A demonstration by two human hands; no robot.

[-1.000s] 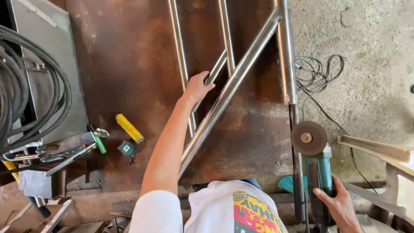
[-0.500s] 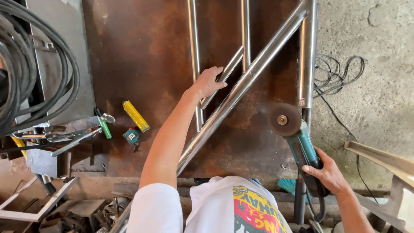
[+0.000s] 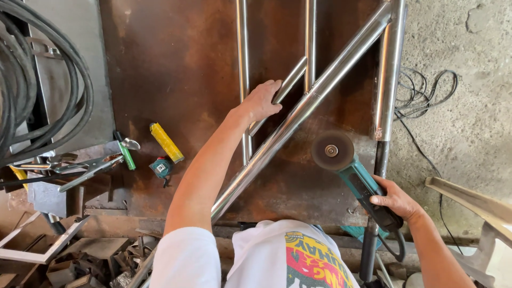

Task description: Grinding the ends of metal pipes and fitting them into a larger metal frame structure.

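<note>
While the rusty steel plate [image 3: 176, 69] is lying flat under everything, the frame of shiny metal tubes [image 3: 320, 90] is resting on it, its long slanted tube running from above the left hand down toward the person's body. The left hand [image 3: 262, 100] is pressing down on a short cross tube [image 3: 290, 80], fingers curled over it and clasping it; that frame is looking stiff, heavy and slick, so a firm hold close to a joint seems wisest. To the right of that grip, the right hand [image 3: 393, 201] is clenching the dark rear handle of a teal angle grinder [image 3: 354, 178], whose round disc [image 3: 332, 151] is hovering just beside the slanted tube. Left of the gripped tube, a yellow marker [image 3: 166, 142], a green-handled tool [image 3: 126, 154] and a small tape measure [image 3: 160, 167] are lying near one another, well apart from both hands.
</note>
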